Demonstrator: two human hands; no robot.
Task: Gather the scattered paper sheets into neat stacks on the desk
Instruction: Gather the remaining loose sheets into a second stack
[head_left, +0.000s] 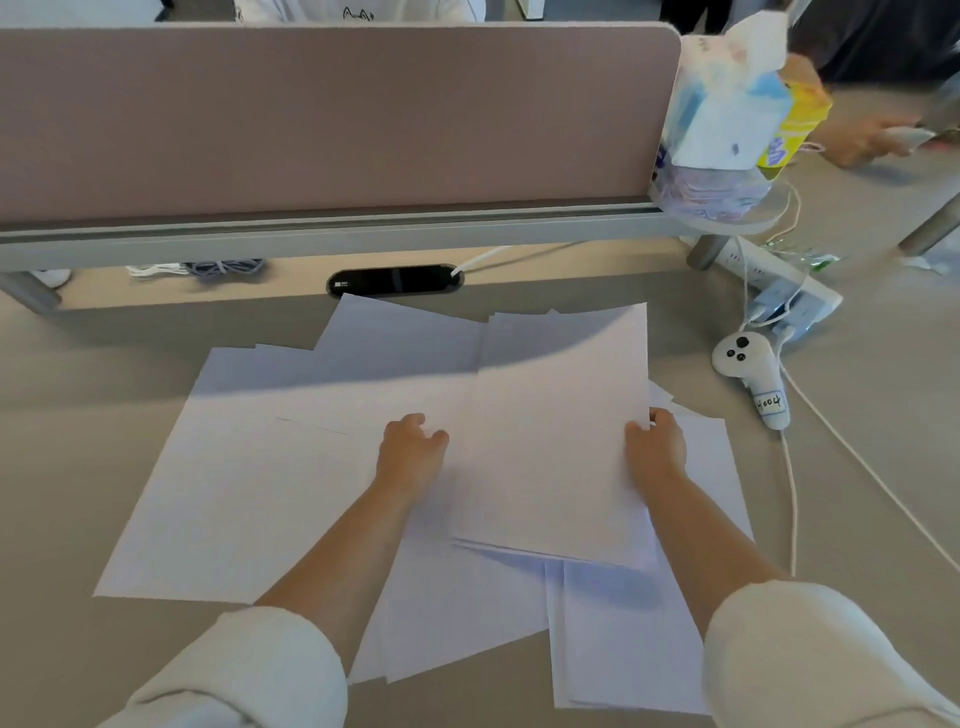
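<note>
Several white paper sheets lie overlapping and askew across the grey desk (78, 493). A small stack of sheets (550, 441) is lifted off the others, tilted, its near edge raised. My right hand (655, 448) grips this stack at its right edge, thumb on top. My left hand (413, 451) rests at the stack's left edge, fingers curled loosely on the paper; whether it pinches a sheet I cannot tell. A large sheet (228, 509) lies flat at the left. More sheets (623, 639) fan out toward the near edge under my arms.
A pink divider panel (332, 114) closes the back of the desk, with a black cable port (395, 280) below it. At the right lie a white controller (748, 374), a power strip (779, 286) and cables. Tissue packs (727, 114) sit on a small shelf. Another person's hand (867, 140) is at far right.
</note>
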